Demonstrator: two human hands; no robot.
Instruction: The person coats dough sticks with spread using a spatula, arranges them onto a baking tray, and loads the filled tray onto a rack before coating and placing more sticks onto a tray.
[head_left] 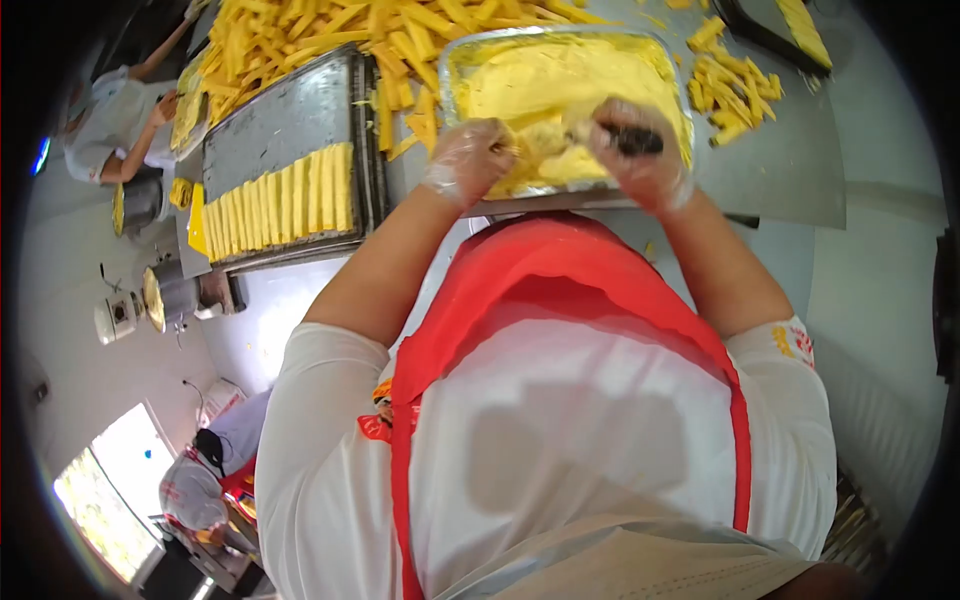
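A foil-lined tray (450,75) holds a thick layer of pale yellow cream (560,75). Over its near left corner, my left hand (470,163), in a clear plastic glove, is closed; what its fingers hold, if anything, is hidden and blurred. My right hand (645,160), gloved too, grips a black-handled spatula (636,141) above the tray's near right part. The spatula's blade, smeared by motion, points toward my left hand. Left of the tray, a dark baking pan (290,110) carries a row of pale yellow coated sticks (285,200).
Yellow sticks lie in a large pile (330,25) behind the pan and tray. A smaller pile of sticks (735,90) is to the right. Beyond it stands a dark-edged pan (770,35). Another person (125,125) works at far left; a second person (210,480) is lower left.
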